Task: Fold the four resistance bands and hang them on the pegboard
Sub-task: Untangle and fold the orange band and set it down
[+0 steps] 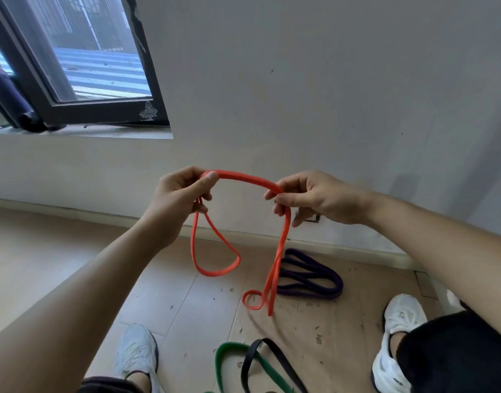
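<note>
I hold an orange resistance band [245, 178] up in front of the wall with both hands. My left hand [181, 199] pinches one end of the top span, and a loop hangs down from it. My right hand [311, 198] pinches the other end, from which a doubled length drops to a small curl near the floor. A purple band [314, 275] lies bunched on the floor by the wall. A green band [223, 361] and a black band [272, 361] lie overlapping between my feet. No pegboard is in view.
My white shoes [137, 353] [399, 330] stand on a light wood floor flecked with debris. A plain white wall fills the back, with a dark-framed window [82, 72] at the upper left and a small wall socket [313, 218] behind my right hand.
</note>
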The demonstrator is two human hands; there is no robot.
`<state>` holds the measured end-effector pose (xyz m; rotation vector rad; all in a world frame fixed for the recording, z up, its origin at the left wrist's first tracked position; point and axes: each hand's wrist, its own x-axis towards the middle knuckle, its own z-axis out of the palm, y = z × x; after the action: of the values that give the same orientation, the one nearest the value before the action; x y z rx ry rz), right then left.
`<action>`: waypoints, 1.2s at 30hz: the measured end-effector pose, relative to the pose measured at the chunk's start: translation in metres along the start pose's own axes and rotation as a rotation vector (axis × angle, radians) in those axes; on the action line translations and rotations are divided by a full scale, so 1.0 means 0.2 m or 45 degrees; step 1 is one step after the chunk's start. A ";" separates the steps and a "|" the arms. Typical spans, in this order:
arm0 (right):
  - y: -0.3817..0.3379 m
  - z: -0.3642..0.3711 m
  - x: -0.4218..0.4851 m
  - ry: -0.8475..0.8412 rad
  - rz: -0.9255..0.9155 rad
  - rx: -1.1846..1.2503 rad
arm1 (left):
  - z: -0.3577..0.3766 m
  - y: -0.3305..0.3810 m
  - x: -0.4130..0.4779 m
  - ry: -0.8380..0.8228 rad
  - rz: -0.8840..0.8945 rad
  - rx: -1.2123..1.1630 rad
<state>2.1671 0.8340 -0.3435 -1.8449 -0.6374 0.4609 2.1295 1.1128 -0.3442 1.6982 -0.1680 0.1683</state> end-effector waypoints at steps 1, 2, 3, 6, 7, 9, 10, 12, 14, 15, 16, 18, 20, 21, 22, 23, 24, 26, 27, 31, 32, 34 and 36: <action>-0.03 -0.02 -0.01 0.035 -0.026 0.043 | -0.02 -0.01 0.00 -0.026 -0.030 0.015; -0.05 -0.03 -0.02 0.067 -0.056 0.077 | -0.03 -0.02 0.00 -0.075 -0.065 0.034; -0.07 -0.04 -0.03 0.098 -0.088 0.102 | -0.03 -0.03 -0.01 -0.135 -0.103 0.057; -0.10 -0.04 -0.03 0.167 -0.154 0.117 | 0.02 -0.04 -0.03 -0.291 -0.165 0.133; -0.10 -0.03 -0.03 0.179 -0.162 0.088 | 0.05 -0.03 -0.04 -0.317 -0.163 0.139; -0.10 0.00 -0.02 0.175 -0.156 -0.008 | 0.11 -0.01 -0.05 -0.333 -0.149 0.104; -0.09 0.01 -0.01 0.160 -0.144 -0.056 | 0.14 0.01 -0.05 -0.332 -0.146 0.075; -0.08 0.04 0.00 0.112 -0.118 -0.143 | 0.19 0.03 -0.04 -0.324 -0.141 0.043; -0.07 0.06 0.00 0.069 -0.102 -0.218 | 0.22 0.03 -0.04 -0.323 -0.128 0.081; -0.07 0.07 0.00 0.048 -0.096 -0.248 | 0.24 0.03 -0.04 -0.324 -0.121 0.122; -0.07 0.07 0.01 0.027 -0.092 -0.269 | 0.24 0.02 -0.03 -0.323 -0.114 0.167; -0.07 0.08 0.00 -0.011 -0.078 -0.286 | 0.26 0.02 -0.03 -0.330 -0.089 0.221; -0.05 0.08 0.00 -0.030 -0.053 -0.252 | 0.26 0.02 -0.02 -0.337 -0.053 0.218; -0.04 0.08 0.00 -0.032 -0.036 -0.232 | 0.26 0.02 -0.02 -0.331 -0.038 0.208; -0.02 0.08 0.01 -0.036 -0.012 -0.230 | 0.26 0.02 -0.02 -0.320 -0.024 0.191; 0.00 0.08 0.01 -0.050 0.019 -0.248 | 0.26 0.03 -0.02 -0.306 -0.008 0.166; 0.02 0.08 0.01 -0.075 0.056 -0.275 | 0.26 0.04 -0.02 -0.289 0.008 0.135; 0.08 0.09 0.02 -0.139 0.133 -0.303 | 0.25 0.07 -0.02 -0.241 0.042 0.060; 0.11 0.10 0.03 -0.165 0.169 -0.300 | 0.23 0.08 -0.02 -0.209 0.056 0.014; 0.15 0.07 0.04 -0.173 0.211 -0.193 | 0.15 0.09 -0.01 -0.104 0.090 -0.088; 0.15 0.06 0.04 -0.162 0.202 -0.145 | 0.13 0.08 -0.01 -0.071 0.083 -0.091; 0.13 0.03 0.03 -0.131 0.191 -0.051 | 0.09 0.05 0.00 -0.010 0.054 -0.073; 0.12 0.00 0.02 -0.083 0.179 0.003 | 0.03 0.02 0.02 0.030 0.019 -0.035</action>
<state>2.1755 0.8310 -0.3657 -1.8862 -0.5529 0.6161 2.1317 1.1060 -0.3404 1.6670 -0.1646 0.1964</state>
